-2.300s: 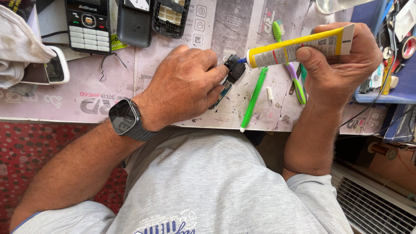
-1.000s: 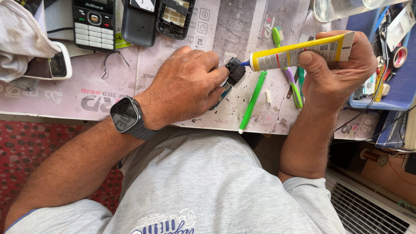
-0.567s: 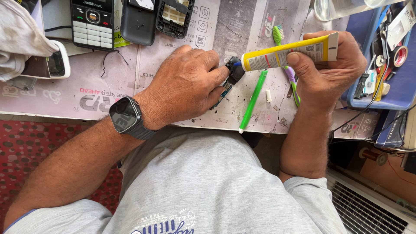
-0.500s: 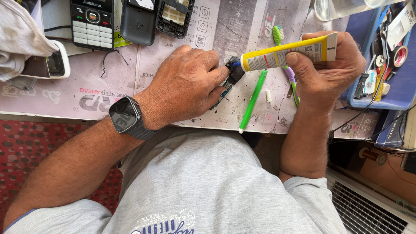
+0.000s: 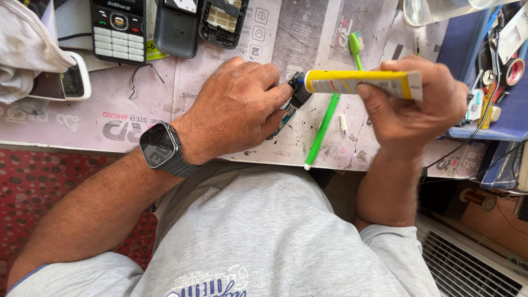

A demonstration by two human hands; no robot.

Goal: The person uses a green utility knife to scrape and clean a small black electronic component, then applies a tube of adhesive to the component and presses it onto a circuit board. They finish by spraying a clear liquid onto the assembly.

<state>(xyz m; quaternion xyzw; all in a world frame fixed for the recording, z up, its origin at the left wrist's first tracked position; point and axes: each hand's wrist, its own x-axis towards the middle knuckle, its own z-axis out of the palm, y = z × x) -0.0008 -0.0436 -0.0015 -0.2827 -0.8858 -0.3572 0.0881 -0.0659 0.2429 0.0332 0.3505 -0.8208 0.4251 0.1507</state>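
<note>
Shifted since a moment ago: yellow tube (image 5: 357, 83) now lying more level, nozzle still meeting the small dark part (image 5: 298, 93). Right hand (image 5: 415, 107) wrapped tight around the tube's far end, thumb pressing its side. Left hand (image 5: 237, 110) curled narrow, palm down on the paper-covered table (image 5: 71, 124), fingertips pinching the part near the table's middle. Just right of the part, green toothbrush (image 5: 324, 122) lying flat. Farther left, keypad phone (image 5: 118, 27) and black back cover (image 5: 176, 27).

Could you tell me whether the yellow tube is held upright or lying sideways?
Sideways. The right hand holds the yellow tube level, its nozzle pointing at the small part pinned under the left hand.
</note>
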